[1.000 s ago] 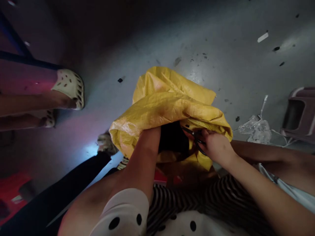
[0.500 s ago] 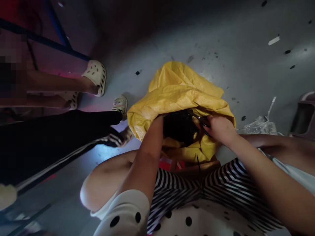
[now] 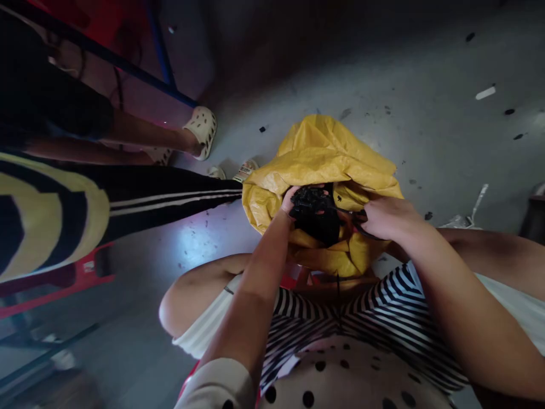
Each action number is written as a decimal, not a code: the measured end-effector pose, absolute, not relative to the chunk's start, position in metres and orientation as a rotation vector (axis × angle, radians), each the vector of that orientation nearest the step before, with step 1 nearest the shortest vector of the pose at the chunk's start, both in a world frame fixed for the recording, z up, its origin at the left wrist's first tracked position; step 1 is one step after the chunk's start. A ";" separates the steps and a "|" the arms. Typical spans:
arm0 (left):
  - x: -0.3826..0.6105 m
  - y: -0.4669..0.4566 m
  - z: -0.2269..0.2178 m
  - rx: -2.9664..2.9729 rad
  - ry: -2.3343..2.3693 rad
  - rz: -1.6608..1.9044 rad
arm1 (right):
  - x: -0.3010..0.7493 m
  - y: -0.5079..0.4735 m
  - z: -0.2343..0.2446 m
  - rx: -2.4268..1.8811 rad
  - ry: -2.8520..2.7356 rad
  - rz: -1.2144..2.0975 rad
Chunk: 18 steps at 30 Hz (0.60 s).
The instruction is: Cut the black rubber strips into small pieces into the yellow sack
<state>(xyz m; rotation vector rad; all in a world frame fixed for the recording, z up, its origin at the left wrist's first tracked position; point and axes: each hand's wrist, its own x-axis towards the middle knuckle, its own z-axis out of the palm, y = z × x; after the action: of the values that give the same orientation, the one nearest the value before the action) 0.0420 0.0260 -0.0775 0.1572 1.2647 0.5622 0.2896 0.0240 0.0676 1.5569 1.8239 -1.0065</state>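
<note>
A yellow woven sack (image 3: 327, 156) stands open between my knees, its rim folded out. Dark black items (image 3: 321, 227) fill its mouth; their kind is too dark to make out. My left hand (image 3: 292, 201) reaches into the opening with its fingers wrapped round a bunch of small black parts (image 3: 309, 200). At the sack's right side my right hand (image 3: 387, 217) grips the black handles of a pair of scissors (image 3: 355, 216). The scissor blades point left towards the bunch, and their tips are hard to see against the black.
Two people stand at the left; one wears white clogs (image 3: 202, 132), the other striped black trousers (image 3: 179, 190). A blue metal frame (image 3: 162, 51) rises behind them. Beside it at lower left is a red stool (image 3: 91, 270). Clear plastic (image 3: 457, 221) lies on the floor at the right.
My left hand has come up from inside the sack with the bunch of black parts. My right hand keeps the scissors. The person in striped trousers has shifted, and my view has turned left.
</note>
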 end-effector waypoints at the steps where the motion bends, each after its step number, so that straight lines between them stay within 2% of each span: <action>1: 0.042 0.023 -0.069 0.156 1.210 0.564 | 0.291 0.026 0.073 1.533 1.810 -0.975; 7: 0.044 0.008 -0.022 0.161 1.021 0.591 | 0.297 0.043 0.101 1.666 1.844 -0.850; 12: 0.046 0.007 0.013 0.160 1.080 0.628 | 0.297 0.046 0.102 1.740 1.915 -0.846; 15: 0.045 0.006 0.017 0.140 1.093 0.621 | 0.296 0.045 0.097 1.686 1.922 -0.847; 18: 0.044 0.000 -0.002 0.204 1.265 0.497 | 0.295 0.043 0.095 1.676 1.941 -0.821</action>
<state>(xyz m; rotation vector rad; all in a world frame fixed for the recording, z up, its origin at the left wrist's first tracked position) 0.0439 0.0003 -0.0019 0.2043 1.2646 0.4972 0.2950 0.0427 0.0950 1.6764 1.9407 -0.8210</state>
